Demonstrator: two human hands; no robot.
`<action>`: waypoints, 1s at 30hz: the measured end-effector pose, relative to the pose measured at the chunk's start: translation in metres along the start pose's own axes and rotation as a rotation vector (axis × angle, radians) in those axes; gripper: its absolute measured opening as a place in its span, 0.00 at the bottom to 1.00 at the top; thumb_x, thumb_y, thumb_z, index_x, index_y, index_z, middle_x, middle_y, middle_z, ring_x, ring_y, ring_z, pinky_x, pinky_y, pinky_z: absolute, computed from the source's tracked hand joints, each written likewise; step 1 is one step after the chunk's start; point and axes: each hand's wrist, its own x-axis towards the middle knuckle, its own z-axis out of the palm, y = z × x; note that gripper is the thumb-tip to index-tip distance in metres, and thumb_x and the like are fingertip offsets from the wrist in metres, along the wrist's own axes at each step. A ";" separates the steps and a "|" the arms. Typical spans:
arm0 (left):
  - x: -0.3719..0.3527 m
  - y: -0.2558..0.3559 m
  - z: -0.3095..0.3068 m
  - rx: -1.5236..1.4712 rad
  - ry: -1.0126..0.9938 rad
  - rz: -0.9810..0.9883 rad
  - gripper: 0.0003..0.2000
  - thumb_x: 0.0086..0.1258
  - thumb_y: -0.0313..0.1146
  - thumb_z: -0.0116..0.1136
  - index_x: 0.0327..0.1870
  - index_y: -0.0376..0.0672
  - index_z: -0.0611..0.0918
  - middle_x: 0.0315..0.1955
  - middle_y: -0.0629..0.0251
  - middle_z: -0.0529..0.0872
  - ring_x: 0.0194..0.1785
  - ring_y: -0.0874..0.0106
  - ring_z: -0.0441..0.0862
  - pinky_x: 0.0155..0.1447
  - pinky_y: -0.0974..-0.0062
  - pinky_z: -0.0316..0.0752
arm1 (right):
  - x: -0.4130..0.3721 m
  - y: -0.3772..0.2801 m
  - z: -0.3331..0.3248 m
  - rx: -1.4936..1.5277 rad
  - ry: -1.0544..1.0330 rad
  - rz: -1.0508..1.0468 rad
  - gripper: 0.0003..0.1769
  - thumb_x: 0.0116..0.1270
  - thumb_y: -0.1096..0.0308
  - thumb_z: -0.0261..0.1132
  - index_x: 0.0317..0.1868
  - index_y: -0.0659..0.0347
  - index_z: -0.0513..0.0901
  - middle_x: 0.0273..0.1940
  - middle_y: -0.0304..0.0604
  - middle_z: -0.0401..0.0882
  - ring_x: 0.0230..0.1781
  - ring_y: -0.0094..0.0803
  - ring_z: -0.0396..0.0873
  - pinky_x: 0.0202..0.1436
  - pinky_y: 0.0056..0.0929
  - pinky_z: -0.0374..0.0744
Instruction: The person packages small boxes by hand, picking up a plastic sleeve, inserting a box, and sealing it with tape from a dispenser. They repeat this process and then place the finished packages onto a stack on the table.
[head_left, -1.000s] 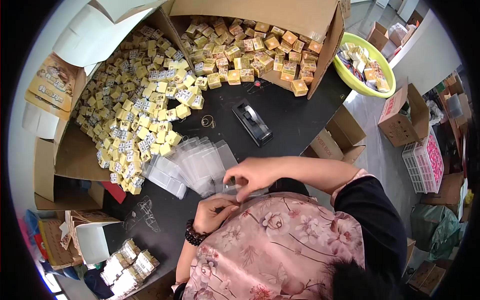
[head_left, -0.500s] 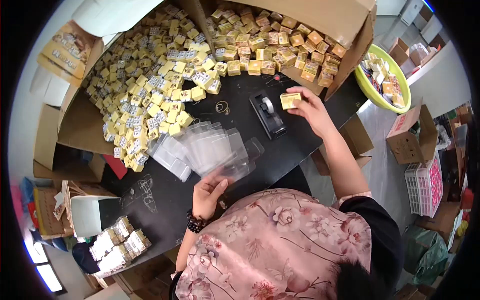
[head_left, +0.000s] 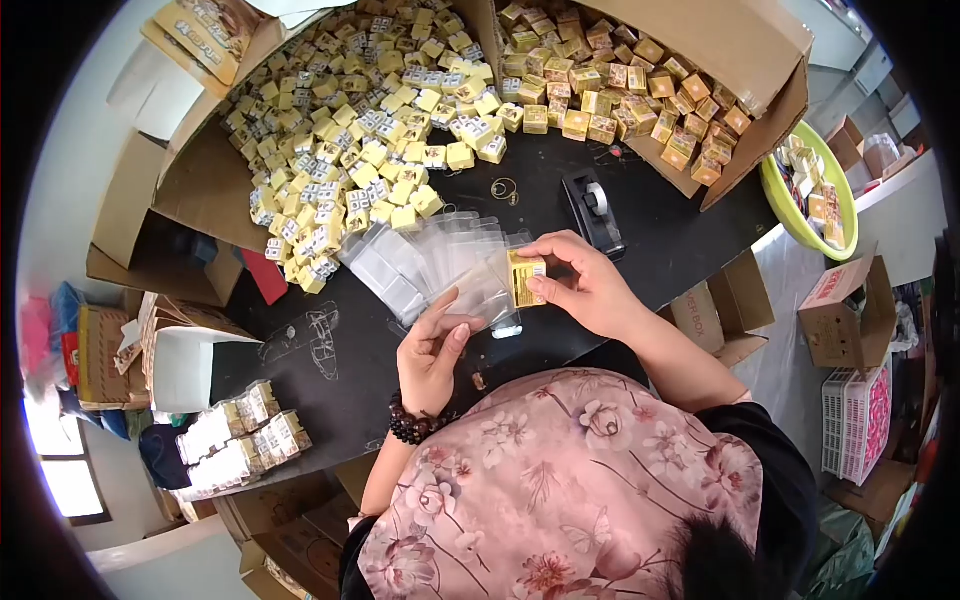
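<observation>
My right hand pinches a small yellow box between thumb and fingers, one printed side facing up. Just to its left, my left hand grips a clear plastic sleeve at its lower edge. The yellow box is right at the sleeve's right-hand end and overlaps it in this view. Behind the sleeve, more flat clear plastic sleeves lie fanned out on the black table. A black tape dispenser stands beyond my right hand.
Heaps of small yellow boxes and orange-yellow boxes spill from cardboard cartons at the back. Wrapped stacks of boxes sit at the left front. A yellow-green basket and open cartons are off to the right.
My right hand has brought the yellow box leftward from beside the tape dispenser to the plastic sleeve. My left hand has lifted that sleeve from the fanned pile. The view has shifted.
</observation>
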 end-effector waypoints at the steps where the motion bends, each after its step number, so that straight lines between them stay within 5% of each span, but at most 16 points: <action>1: -0.001 0.001 0.000 -0.002 0.006 0.001 0.22 0.74 0.24 0.55 0.68 0.32 0.69 0.42 0.62 0.87 0.48 0.76 0.82 0.58 0.79 0.73 | 0.001 -0.001 0.002 -0.001 -0.006 0.000 0.17 0.69 0.75 0.64 0.57 0.64 0.77 0.53 0.39 0.69 0.51 0.24 0.75 0.51 0.22 0.78; 7: -0.004 -0.004 -0.003 0.055 0.015 0.028 0.20 0.76 0.25 0.53 0.67 0.33 0.70 0.42 0.61 0.88 0.47 0.77 0.82 0.52 0.83 0.73 | 0.004 -0.014 0.012 -0.097 -0.044 -0.012 0.19 0.68 0.77 0.64 0.59 0.64 0.76 0.54 0.40 0.72 0.54 0.25 0.75 0.51 0.22 0.80; 9: -0.002 -0.006 -0.003 0.172 -0.048 0.176 0.20 0.76 0.23 0.51 0.67 0.34 0.70 0.42 0.59 0.87 0.46 0.76 0.83 0.52 0.81 0.74 | 0.005 -0.006 0.019 0.120 0.022 0.043 0.20 0.67 0.76 0.67 0.58 0.63 0.76 0.54 0.42 0.78 0.52 0.22 0.77 0.45 0.22 0.81; 17: -0.001 -0.002 0.004 0.232 -0.019 0.269 0.16 0.77 0.22 0.47 0.64 0.34 0.68 0.41 0.58 0.84 0.46 0.73 0.81 0.55 0.76 0.74 | 0.000 0.009 0.053 0.401 0.153 -0.007 0.15 0.67 0.78 0.65 0.54 0.67 0.76 0.61 0.46 0.77 0.53 0.25 0.78 0.50 0.22 0.80; 20: 0.000 -0.018 0.007 0.161 0.010 0.286 0.15 0.77 0.22 0.46 0.63 0.34 0.68 0.45 0.58 0.82 0.48 0.73 0.80 0.54 0.76 0.74 | 0.004 0.011 0.056 0.160 0.109 -0.108 0.13 0.68 0.75 0.66 0.51 0.67 0.78 0.61 0.45 0.75 0.56 0.25 0.75 0.55 0.23 0.78; 22: 0.000 -0.025 0.005 0.110 0.033 0.290 0.14 0.77 0.22 0.45 0.62 0.34 0.68 0.48 0.57 0.82 0.49 0.73 0.80 0.51 0.77 0.76 | 0.007 0.014 0.055 -0.373 0.243 -0.398 0.19 0.68 0.73 0.67 0.56 0.66 0.73 0.60 0.47 0.73 0.59 0.25 0.72 0.59 0.25 0.75; 23: 0.001 -0.027 0.005 0.051 -0.007 0.263 0.15 0.78 0.22 0.45 0.62 0.33 0.69 0.50 0.57 0.80 0.50 0.74 0.79 0.50 0.78 0.76 | 0.007 0.021 0.059 -0.371 0.240 -0.399 0.19 0.68 0.73 0.67 0.56 0.66 0.73 0.60 0.47 0.73 0.59 0.25 0.72 0.59 0.25 0.75; 26: -0.003 -0.018 -0.002 0.032 -0.180 0.112 0.15 0.78 0.23 0.46 0.63 0.33 0.69 0.54 0.57 0.77 0.51 0.76 0.77 0.49 0.80 0.76 | 0.006 0.020 0.064 0.935 0.169 0.279 0.32 0.68 0.75 0.66 0.66 0.57 0.57 0.56 0.46 0.71 0.61 0.29 0.72 0.62 0.28 0.75; 30: -0.016 -0.005 -0.050 0.126 -0.472 -0.465 0.17 0.76 0.28 0.54 0.63 0.35 0.73 0.55 0.59 0.79 0.53 0.79 0.78 0.47 0.81 0.77 | 0.006 0.047 0.059 0.664 0.188 -0.003 0.29 0.68 0.76 0.66 0.64 0.59 0.62 0.56 0.44 0.72 0.59 0.29 0.74 0.62 0.29 0.76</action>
